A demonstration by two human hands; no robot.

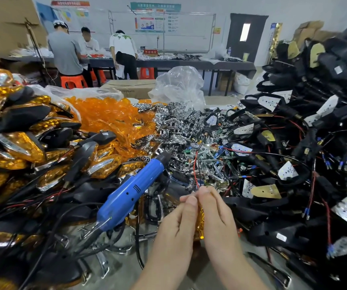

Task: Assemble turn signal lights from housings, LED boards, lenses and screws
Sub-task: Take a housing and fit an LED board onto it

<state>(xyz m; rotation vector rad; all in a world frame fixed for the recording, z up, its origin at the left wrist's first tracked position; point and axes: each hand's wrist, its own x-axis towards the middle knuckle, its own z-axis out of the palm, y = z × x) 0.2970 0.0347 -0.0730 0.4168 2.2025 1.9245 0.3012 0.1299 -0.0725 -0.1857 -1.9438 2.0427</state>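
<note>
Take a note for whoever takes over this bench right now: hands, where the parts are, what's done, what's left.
Left hand and right hand together grip one amber lens. A red wire runs up from it. Most of it is hidden.
Screwdriver lies unheld, left of the hands.
Done: finished lights piled far left.
Stock: loose lenses behind, chrome reflectors centre, housings with boards right.
Left: probably finish the held unit, screw it, then work through the stock.

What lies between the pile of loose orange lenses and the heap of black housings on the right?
In the head view, a heap of shiny chrome parts lies between the orange lenses and the black housings.
</note>
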